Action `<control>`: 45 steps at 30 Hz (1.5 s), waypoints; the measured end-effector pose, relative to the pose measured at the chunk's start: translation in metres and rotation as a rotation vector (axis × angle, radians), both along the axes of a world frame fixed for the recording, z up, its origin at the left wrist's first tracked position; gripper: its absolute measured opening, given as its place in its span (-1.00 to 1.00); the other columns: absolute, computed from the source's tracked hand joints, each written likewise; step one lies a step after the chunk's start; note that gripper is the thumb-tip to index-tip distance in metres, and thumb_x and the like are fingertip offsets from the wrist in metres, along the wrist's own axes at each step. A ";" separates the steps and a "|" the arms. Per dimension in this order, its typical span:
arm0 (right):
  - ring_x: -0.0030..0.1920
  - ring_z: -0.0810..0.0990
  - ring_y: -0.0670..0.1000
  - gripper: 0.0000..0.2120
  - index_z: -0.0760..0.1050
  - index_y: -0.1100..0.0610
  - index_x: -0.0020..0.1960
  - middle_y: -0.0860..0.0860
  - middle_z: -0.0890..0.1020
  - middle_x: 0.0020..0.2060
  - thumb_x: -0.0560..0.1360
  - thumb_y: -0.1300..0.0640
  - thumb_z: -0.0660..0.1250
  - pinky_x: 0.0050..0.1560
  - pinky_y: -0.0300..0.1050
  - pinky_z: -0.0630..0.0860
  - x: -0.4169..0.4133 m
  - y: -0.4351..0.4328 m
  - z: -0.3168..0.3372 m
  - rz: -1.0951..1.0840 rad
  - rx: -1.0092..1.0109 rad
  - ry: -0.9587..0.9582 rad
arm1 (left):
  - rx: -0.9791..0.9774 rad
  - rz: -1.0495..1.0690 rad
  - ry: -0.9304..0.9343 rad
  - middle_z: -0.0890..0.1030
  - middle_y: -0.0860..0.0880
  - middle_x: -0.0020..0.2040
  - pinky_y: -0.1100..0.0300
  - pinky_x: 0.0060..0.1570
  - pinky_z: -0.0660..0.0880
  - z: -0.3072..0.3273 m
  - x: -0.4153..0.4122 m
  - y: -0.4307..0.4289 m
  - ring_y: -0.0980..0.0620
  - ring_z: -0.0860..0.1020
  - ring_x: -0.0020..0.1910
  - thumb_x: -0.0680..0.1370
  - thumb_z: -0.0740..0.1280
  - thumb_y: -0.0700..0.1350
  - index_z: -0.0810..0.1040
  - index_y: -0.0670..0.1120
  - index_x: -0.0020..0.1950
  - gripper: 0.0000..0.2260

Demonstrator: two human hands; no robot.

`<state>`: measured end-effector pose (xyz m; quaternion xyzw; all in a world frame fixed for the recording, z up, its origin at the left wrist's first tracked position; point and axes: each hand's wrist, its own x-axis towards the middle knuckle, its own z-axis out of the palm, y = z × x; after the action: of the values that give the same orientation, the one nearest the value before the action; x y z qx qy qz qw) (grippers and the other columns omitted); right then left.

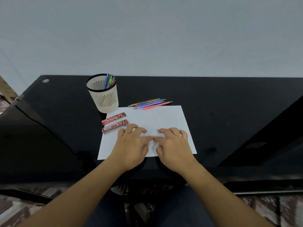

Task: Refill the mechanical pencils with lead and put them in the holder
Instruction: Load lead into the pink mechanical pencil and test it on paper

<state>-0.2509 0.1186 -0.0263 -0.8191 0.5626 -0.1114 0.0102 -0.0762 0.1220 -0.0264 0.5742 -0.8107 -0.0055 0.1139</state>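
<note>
Lead sliver (148,135) on the paper (164,118) is being closed on by left hand (131,143) and right hand (173,145), thumbs meeting; grasp cannot be told. Loose pencils (150,103) are lying near the holder (107,108). A fine pinch is being called for next.

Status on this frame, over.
Left hand and right hand on paper, fingertips meeting at a lead sliver, grip unclear. Pencils loose beyond paper, others in holder. Lead cases beside left hand, not blocking.

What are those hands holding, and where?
Left hand and right hand meet thumbs at a tiny dark sliver on the paper; whether it is pinched cannot be told.
</note>
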 end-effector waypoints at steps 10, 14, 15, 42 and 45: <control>0.39 0.20 0.10 -0.39 0.35 -0.06 0.40 0.01 0.25 0.45 0.45 -0.11 -0.18 0.41 0.18 0.05 0.004 -0.006 0.001 0.061 0.119 0.008 | -0.060 0.186 0.016 0.58 0.01 0.17 -0.10 0.10 0.33 0.007 0.011 -0.013 -0.11 0.36 0.25 0.46 0.23 -0.01 0.62 -0.03 0.18 -0.65; 0.43 0.15 0.06 -0.52 0.45 -0.11 0.32 -0.04 0.25 0.46 0.52 -0.09 -0.08 0.43 0.16 -0.05 0.005 -0.011 0.000 0.096 0.091 -0.047 | 0.013 0.223 -0.012 0.43 0.06 0.36 -0.05 0.30 0.17 0.014 0.015 -0.022 -0.05 0.21 0.40 0.58 0.19 0.01 0.45 0.02 0.38 -0.63; 0.43 0.15 0.06 -0.53 0.46 -0.12 0.31 -0.04 0.26 0.45 0.53 -0.09 -0.06 0.43 0.16 -0.04 0.005 -0.015 0.000 0.087 0.079 -0.054 | 0.014 0.224 -0.015 0.39 0.08 0.39 -0.02 0.33 0.14 0.015 0.016 -0.025 -0.03 0.17 0.42 0.59 0.18 0.03 0.40 0.03 0.41 -0.61; 0.15 0.36 0.02 -0.74 0.44 0.01 0.25 -0.01 0.48 0.17 0.60 -0.02 0.18 0.14 -0.06 0.36 -0.021 -0.178 0.008 -0.144 0.087 -0.003 | 0.026 0.242 0.023 0.35 0.17 0.37 0.07 0.41 0.07 0.018 0.033 -0.095 0.09 0.14 0.38 0.59 0.20 0.10 0.33 0.12 0.44 -0.59; 0.16 0.34 0.01 -0.77 0.43 -0.01 0.23 -0.02 0.47 0.16 0.60 0.00 0.19 0.16 -0.07 0.34 -0.022 -0.173 0.010 -0.108 0.086 0.014 | 0.030 0.246 0.011 0.35 0.17 0.38 0.06 0.42 0.06 0.018 0.032 -0.093 0.08 0.15 0.39 0.60 0.19 0.10 0.32 0.12 0.45 -0.58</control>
<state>-0.2730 -0.0548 -0.0159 -0.7871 0.6103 -0.0816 0.0355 -0.0441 0.0285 -0.0084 0.6711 -0.7332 -0.0069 0.1094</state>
